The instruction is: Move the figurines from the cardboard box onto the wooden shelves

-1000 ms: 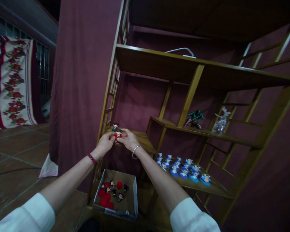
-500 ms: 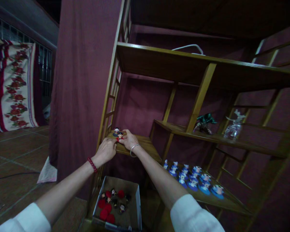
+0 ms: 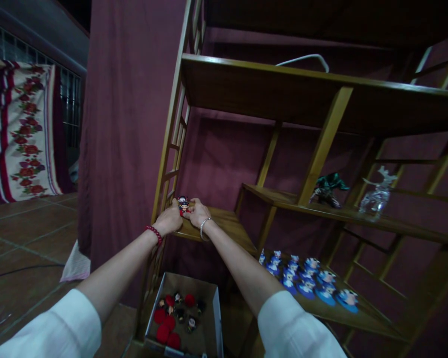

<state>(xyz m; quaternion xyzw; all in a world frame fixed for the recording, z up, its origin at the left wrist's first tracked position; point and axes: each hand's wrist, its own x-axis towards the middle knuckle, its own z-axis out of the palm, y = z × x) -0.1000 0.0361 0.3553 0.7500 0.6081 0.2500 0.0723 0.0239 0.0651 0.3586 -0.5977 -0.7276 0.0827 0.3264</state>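
Note:
A small figurine (image 3: 185,207) with a black hat and red at its base is between my hands, over the left shelf board (image 3: 227,227). My left hand (image 3: 168,219), with a red bead bracelet, closes on its left side. From the right, my right hand (image 3: 198,215), wearing a silver bangle, pinches it. Right behind stands a second dark-haired figurine (image 3: 182,198), partly covered by the front one. Below the shelf, an open cardboard box (image 3: 209,318) holds several more small figurines and red round discs.
Blue-and-white figurines (image 3: 306,283) stand in rows on a lower shelf to the right. A dark green ornament (image 3: 329,189) and a clear glass deer (image 3: 377,196) occupy a middle shelf. The lattice side frame (image 3: 171,154) rises close to my left hand.
My left hand has moved slightly up and in beside the front figurine. That figurine now sits closer in front of the rear one. The view has shifted a little.

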